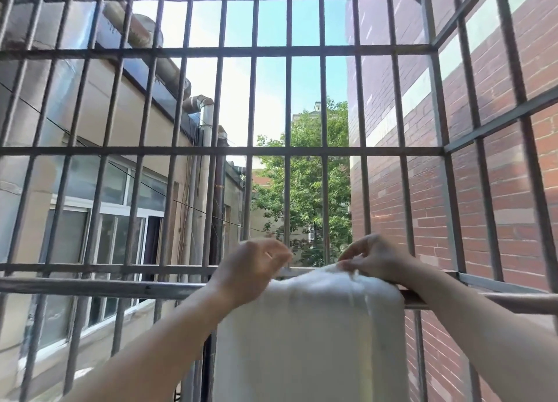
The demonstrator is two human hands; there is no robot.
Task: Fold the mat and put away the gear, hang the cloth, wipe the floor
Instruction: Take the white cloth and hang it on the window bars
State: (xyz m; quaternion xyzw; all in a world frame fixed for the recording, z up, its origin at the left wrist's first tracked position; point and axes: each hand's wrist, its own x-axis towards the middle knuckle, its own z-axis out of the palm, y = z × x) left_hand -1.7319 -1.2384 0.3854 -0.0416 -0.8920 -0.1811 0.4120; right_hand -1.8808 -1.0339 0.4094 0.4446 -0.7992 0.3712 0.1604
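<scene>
Window rail [90,287] bears the cloth [308,326]; right hand [374,259] pinches its top, left hand [250,265] grip unclear

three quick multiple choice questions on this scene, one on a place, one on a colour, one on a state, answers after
1. Where is the white fabric cloth?
A. draped over the grey horizontal metal rail
B. spread on a floor
C. folded on a table

2. What colour is the brick wall outside on the right?
A. yellow
B. green
C. red

3. What is the right hand doing?
A. gripping a vertical bar
B. pinching the top of the cloth
C. hanging at the person's side

Answers:
1 A, the cloth hangs down from the rail.
2 C, the bricks are red.
3 B, its curled fingers sit on the cloth's top fold.
</scene>
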